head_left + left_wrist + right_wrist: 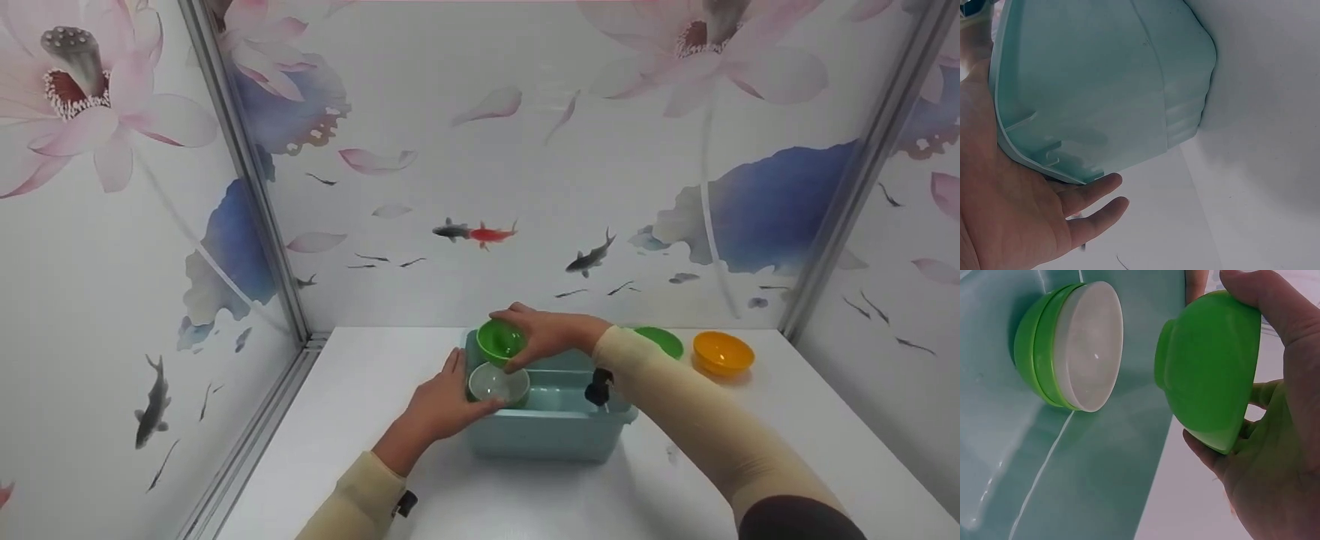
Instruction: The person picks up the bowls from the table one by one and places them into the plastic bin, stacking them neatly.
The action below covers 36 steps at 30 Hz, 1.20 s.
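My right hand (551,332) grips a green bowl (1213,365) by its rim, thumb on one side and fingers on the other. Below that bowl, in the left part of a light teal plastic basin (547,436), sits a stack: a white bowl (1092,349) nested in green bowls (1028,349). A gap separates the held bowl from the stack. At the basin's left front corner rests my left hand (446,401), its thumb along the front rim. The left wrist view shows the palm against the basin's rim and two fingers (1095,194) extended.
Right of the basin on the white table (375,360) stand another green bowl (661,341), partly behind my right sleeve, and an orange bowl (722,354). Panels printed with flowers and fish (450,150) enclose the table at the back and both sides.
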Each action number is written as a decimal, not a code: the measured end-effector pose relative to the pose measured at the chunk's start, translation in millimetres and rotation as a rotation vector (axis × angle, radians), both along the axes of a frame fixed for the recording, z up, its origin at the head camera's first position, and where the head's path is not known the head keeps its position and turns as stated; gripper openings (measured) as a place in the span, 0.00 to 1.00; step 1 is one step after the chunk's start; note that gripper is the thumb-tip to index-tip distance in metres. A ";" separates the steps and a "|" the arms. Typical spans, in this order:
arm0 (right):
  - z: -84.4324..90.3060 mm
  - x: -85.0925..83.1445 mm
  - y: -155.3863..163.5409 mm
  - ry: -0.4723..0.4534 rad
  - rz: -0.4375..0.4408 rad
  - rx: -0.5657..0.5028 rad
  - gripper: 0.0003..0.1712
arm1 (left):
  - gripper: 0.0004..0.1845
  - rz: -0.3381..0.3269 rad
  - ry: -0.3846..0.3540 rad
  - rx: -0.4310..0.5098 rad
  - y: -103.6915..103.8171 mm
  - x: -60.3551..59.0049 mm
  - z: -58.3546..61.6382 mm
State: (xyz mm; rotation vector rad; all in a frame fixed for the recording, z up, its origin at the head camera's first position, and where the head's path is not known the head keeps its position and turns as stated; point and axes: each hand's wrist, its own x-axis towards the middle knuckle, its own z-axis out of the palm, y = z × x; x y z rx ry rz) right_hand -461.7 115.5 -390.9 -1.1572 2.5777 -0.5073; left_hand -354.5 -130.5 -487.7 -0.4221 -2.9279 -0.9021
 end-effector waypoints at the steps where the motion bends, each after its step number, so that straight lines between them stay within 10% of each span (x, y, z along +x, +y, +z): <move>1: 0.2 -0.7 -0.7 -0.006 -0.003 0.009 0.63 | 0.73 -0.001 0.000 0.002 -0.1 0.1 0.0; 36: -36.6 -18.1 -23.8 -0.113 0.003 0.118 0.56 | 0.68 0.014 -0.008 -0.015 0.0 -0.8 -2.7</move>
